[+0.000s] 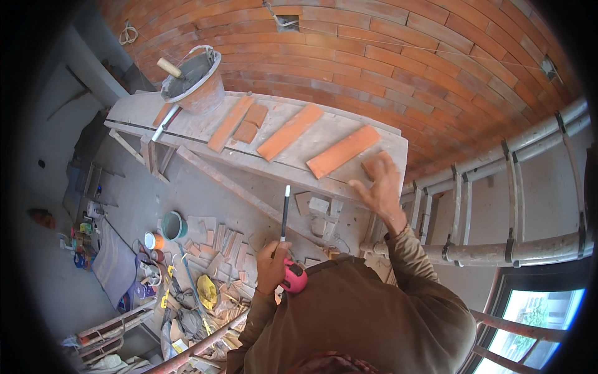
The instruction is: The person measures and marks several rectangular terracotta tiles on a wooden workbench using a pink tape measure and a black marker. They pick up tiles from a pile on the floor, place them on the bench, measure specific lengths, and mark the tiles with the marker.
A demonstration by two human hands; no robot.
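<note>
My left hand (270, 268) is closed around a slim black stick with white ends (285, 213), which points up and away from me. A pink tape measure (294, 277) sits right against that hand, in front of my body; whether the fingers also hold it is unclear. My right hand (384, 194), slightly blurred, reaches over the right end of the plank bench (280, 177). Its thumb and fingers are spread around a short brick piece (372, 164), touching it. Left of it lie a long thin brick (342, 151), another long brick (289, 132) and two stacked short pieces (250, 123).
A bucket of grey mortar (198, 87) with a wooden-handled tool stands on the bench's left, before a curved brick wall (374, 56). Scaffold poles (517, 249) cross on the right. Below are brick offcuts (224, 246), a green bucket (173, 225) and rubble.
</note>
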